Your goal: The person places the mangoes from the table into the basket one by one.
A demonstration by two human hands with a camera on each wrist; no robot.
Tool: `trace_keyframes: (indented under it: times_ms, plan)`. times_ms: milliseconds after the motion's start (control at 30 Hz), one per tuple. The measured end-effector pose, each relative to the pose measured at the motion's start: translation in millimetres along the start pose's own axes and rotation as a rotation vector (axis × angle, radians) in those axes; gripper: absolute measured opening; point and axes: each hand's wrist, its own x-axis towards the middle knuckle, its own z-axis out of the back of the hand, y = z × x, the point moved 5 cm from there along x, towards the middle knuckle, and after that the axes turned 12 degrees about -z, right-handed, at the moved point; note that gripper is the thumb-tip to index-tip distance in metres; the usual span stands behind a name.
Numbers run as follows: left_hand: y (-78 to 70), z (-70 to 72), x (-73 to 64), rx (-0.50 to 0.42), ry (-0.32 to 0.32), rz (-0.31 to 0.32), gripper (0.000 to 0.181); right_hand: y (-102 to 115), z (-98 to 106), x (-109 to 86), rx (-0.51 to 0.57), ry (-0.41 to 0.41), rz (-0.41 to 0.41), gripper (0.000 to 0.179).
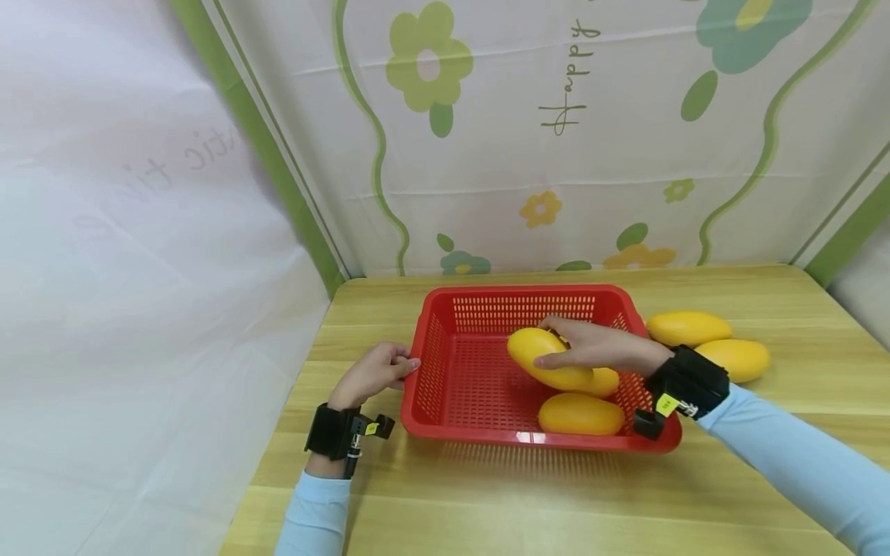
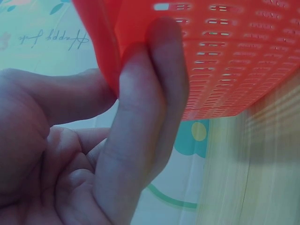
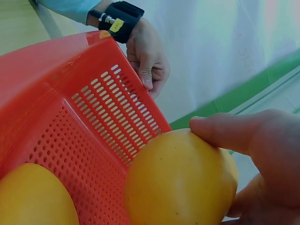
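Note:
My right hand [image 1: 594, 345] grips a yellow mango [image 1: 545, 359] inside the red plastic basket [image 1: 518, 440]. In the right wrist view the thumb [image 3: 225, 131] lies along the top of this held mango [image 3: 180, 183]. Beneath it in the head view, a second mango [image 1: 606, 382] is partly hidden. A third mango [image 1: 581, 415] lies on the basket floor by the near wall. On the basket's left side, my left hand [image 1: 375, 372] pinches the rim, with the thumb on the inner side and fingers [image 2: 140, 103] against the slotted outer wall.
To the right of the basket, two more mangoes [image 1: 688, 327] [image 1: 733, 360] lie on the wooden table [image 1: 487, 510], partly behind my right wrist. A printed floral curtain [image 1: 487, 162] hangs behind the table, and a white sheet [image 1: 139, 309] covers the left side. Both wrists wear black camera straps.

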Motion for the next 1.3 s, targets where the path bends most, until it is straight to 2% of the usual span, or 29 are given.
trace_keyframes:
  times_ms: [233, 433, 1067, 1300]
  plan:
    - [-0.5, -0.1, 0.1, -0.003, 0.008, -0.009, 0.027, 6.6, -5.5, 9.4, -0.008, 0.013, 0.027, 0.062]
    - [-1.8, 0.0, -0.6, 0.0, 0.007, -0.003, 0.026, 14.3, -10.3, 16.4, -0.049, 0.008, 0.047, 0.063]
    - [-3.9, 1.1, 0.0, 0.014, 0.006, -0.005, 0.027, 24.0, -34.8, 36.1, -0.02, 0.119, 0.026, 0.068]
    - [-2.2, 0.8, -0.1, 0.011, 0.005, -0.006, 0.026, 27.1, -42.2, 46.1, -0.064, 0.127, 0.053, 0.066]
